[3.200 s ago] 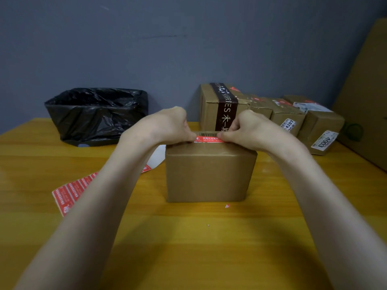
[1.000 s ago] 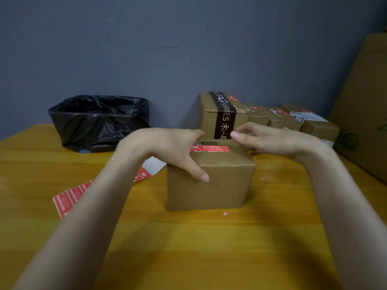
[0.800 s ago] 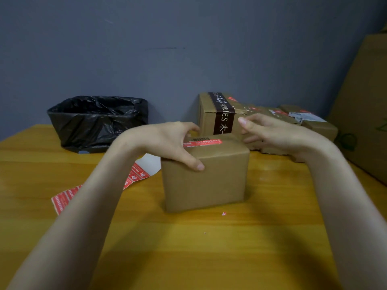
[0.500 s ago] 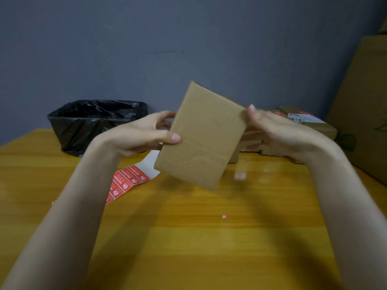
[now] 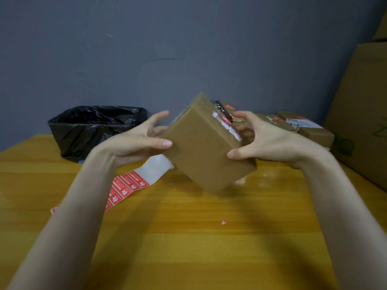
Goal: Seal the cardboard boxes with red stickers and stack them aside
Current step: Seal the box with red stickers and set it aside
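Note:
A small brown cardboard box [image 5: 205, 151] hangs tilted above the wooden table [image 5: 188, 254], blurred by motion. A red and white sticker [image 5: 226, 126] runs across its upper right face. My left hand [image 5: 136, 143] grips the box's left side, thumb on the near face and fingers behind. My right hand [image 5: 266, 141] grips the right side, thumb at the lower edge and fingers curled round the far side. A strip of red stickers [image 5: 127, 187] on white backing lies on the table below my left hand.
A black plastic bag [image 5: 94, 126] sits at the back left against the grey wall. Several sealed boxes [image 5: 310, 130] lie at the back right. A large cardboard sheet [image 5: 364, 114] leans at the far right. A tiny red scrap [image 5: 223, 222] lies mid-table.
Both hands pressed the sticker onto the box on the table, then lifted the box. It has since turned in the air, so the stickered face shows at the upper right.

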{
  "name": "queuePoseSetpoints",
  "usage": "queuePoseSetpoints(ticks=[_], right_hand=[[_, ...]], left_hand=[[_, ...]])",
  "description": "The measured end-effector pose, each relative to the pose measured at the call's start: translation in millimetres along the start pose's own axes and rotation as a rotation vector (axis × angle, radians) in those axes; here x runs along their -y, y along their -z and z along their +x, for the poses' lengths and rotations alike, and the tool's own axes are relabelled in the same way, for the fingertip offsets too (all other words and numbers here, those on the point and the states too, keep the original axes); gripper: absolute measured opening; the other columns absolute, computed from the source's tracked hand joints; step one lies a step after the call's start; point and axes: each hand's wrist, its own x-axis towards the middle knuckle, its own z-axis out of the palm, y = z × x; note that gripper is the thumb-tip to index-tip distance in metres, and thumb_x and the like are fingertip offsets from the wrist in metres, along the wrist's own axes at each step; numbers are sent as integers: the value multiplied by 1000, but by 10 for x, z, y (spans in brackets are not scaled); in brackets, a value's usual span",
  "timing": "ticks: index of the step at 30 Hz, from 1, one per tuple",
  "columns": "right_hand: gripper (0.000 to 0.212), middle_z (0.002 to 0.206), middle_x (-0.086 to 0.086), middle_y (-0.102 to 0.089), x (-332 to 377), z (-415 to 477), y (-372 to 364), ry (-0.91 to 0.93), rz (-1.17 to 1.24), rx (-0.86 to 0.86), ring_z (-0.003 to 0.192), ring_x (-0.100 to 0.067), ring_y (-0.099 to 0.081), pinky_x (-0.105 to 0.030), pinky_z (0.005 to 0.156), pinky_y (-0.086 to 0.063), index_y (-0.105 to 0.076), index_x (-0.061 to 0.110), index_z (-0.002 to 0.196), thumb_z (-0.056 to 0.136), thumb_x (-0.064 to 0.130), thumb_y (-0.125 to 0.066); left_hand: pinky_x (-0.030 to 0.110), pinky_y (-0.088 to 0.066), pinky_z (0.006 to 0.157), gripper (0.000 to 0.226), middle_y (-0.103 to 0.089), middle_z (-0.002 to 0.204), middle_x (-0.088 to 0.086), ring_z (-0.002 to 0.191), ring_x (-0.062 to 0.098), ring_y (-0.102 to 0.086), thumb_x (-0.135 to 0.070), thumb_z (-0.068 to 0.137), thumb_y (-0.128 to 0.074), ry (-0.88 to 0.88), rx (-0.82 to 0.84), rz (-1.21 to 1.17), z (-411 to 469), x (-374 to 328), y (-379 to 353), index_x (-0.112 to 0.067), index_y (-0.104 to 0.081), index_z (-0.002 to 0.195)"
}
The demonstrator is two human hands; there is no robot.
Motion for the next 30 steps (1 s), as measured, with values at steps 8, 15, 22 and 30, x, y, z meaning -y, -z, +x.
queuePoseSetpoints(ticks=[8,15,22,30], right_hand=[[101,133,11,-36,61,-9,-58,75,-285,4,111,-4,-35,-21,87,-33,-18,32,143,64,37,-80],[107,143,10,-26,-1,47,-153,181,-410,4,124,-4,-30,-16,93,-27,-20,26,144,59,31,-86],[107,130,13,-25,-30,96,-240,251,-477,15,118,0,-25,-14,94,-26,-24,24,142,56,27,-87],[107,133,17,-23,-81,114,-216,206,-444,113,117,3,-23,-16,96,-28,-21,32,144,59,24,-86]], left_hand=[[24,-44,97,94,-47,132,-27,123,-4,-46,-68,40,-80,41,102,442,-56,-160,-186,-46,-41,123],[13,-46,81,64,-52,118,-10,106,2,-53,-27,76,-71,32,-109,620,105,-140,-350,-23,-42,133],[21,-50,82,56,-57,113,-6,101,9,-57,-21,73,-77,78,-99,751,110,-134,-307,-25,-50,122],[18,-48,76,58,-54,110,-8,94,8,-55,-26,74,-77,96,-71,910,66,-182,-398,-23,-47,123]])
